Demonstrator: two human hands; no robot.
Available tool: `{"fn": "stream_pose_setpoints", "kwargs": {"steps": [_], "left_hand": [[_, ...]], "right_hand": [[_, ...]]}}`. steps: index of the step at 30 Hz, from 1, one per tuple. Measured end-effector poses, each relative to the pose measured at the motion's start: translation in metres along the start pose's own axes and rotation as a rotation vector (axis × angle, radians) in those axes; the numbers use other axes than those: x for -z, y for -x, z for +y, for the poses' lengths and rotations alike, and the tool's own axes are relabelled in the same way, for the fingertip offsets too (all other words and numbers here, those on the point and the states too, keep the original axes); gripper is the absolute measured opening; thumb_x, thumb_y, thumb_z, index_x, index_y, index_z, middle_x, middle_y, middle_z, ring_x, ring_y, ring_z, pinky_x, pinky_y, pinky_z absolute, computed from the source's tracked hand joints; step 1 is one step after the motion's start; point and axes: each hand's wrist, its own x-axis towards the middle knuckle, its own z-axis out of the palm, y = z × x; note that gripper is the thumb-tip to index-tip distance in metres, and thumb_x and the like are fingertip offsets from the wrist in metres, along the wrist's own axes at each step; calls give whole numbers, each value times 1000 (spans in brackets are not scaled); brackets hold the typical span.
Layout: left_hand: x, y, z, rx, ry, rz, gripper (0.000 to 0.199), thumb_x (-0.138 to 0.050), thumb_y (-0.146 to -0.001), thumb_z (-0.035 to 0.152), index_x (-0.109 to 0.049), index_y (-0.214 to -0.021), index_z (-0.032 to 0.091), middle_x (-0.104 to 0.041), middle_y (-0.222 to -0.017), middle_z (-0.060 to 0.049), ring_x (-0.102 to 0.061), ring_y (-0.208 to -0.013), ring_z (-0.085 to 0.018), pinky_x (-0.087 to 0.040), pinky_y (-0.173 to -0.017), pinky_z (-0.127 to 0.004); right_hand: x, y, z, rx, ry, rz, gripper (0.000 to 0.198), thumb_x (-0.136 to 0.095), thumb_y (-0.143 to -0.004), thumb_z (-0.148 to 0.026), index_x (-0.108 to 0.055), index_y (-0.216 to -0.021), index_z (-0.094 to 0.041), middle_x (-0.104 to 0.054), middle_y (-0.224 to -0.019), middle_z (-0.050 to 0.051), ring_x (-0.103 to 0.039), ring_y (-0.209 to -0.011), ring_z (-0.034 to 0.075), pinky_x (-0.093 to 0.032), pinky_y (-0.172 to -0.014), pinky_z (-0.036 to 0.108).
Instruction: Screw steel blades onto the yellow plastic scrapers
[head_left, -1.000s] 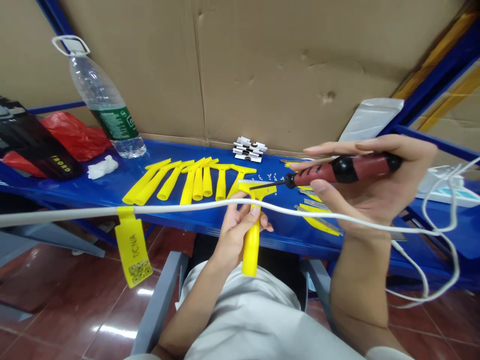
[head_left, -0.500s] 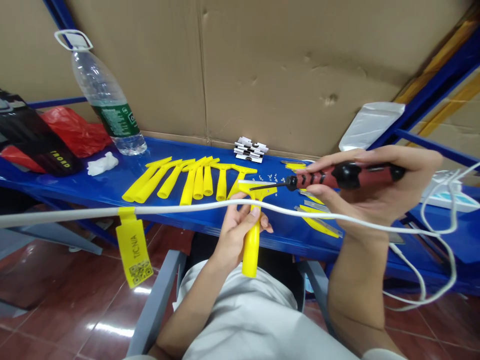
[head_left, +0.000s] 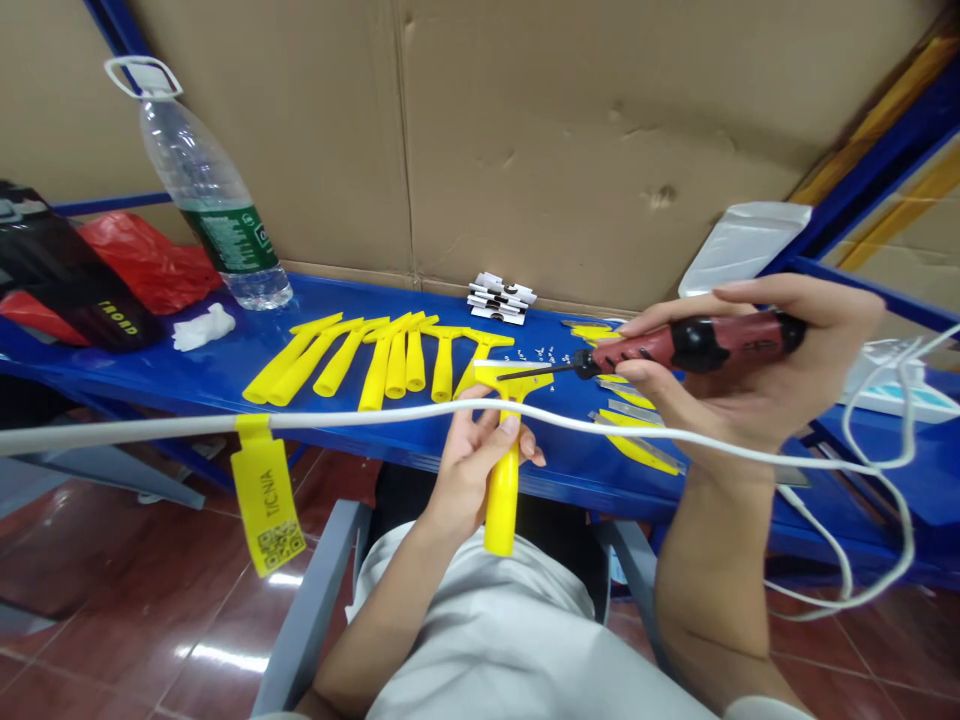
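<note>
My left hand (head_left: 480, 450) is closed around the neck of a yellow scraper (head_left: 502, 500), its handle pointing down toward my lap and its wide head facing the table. A pale blade edge shows along the head. In my right hand (head_left: 787, 390) is a screwdriver (head_left: 675, 345) with a red and black handle. Its thin dark shaft points left, and the tip meets the scraper's head. Small screws (head_left: 541, 354) lie scattered on the table just behind. To the right rest several yellow pieces with blades (head_left: 637, 440).
Several yellow scraper handles (head_left: 375, 370) lie in a row on the blue table (head_left: 315, 295). A white cable (head_left: 360, 418) crosses in front of the hands. Folded black-and-white cards (head_left: 501, 298), a water bottle (head_left: 225, 220) and a black bottle (head_left: 75, 280) stand farther back.
The screwdriver's handle has turned slightly in my right hand, whose fingers have shifted a little upward. Its tip stays at the scraper's head. My left hand holds the same place.
</note>
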Motion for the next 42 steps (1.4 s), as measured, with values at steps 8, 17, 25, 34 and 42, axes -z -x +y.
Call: {"fn": "stream_pose_setpoints", "kwargs": {"steps": [8,17,25,34,42], "left_hand": [[1,0,-1,8,-8,15,72,-101,-79,30,-48,-129,29,-66,-93,4,-67,-73,-13,-62,-74,-32],[2,1,-1,4,3,11,69,-100,-82,29,-49,-129,29,-66,-94,4,-67,-74,-13,-63,-75,-31],[3,-1,-2,-5,-11,-15,67,-99,-82,30,-49,-127,29,-65,-90,4,-67,-72,-13,-60,-70,-30],[2,-1,-2,-8,-9,-10,65,-100,-82,30,-50,-124,28,-64,-89,5,-67,-73,-13,-60,-70,-30],[4,-1,-2,-10,-25,-24,63,-98,-84,30,-51,-125,28,-64,-93,4,-67,-72,-13,-61,-72,-31]], "right_hand": [[-4,-1,-14,-147,-102,-45,77,-100,-80,-33,-58,-144,-40,-69,-139,2,-81,-119,29,-78,-82,47],[-3,1,-6,-134,-154,-81,91,-106,-70,-40,-56,-146,-37,-77,-130,3,-83,-110,28,-77,-94,53],[-6,-1,-9,-85,-107,19,79,-105,-72,-31,-65,-140,-33,-77,-121,3,-84,-106,27,-77,-74,42],[-4,-2,-9,-96,-147,-108,81,-97,-81,-37,-57,-152,-44,-74,-138,1,-80,-124,28,-77,-91,52],[-2,1,0,29,12,-9,89,-104,-73,-48,-60,-149,-42,-75,-121,-4,-83,-87,19,-74,-68,35]]}}
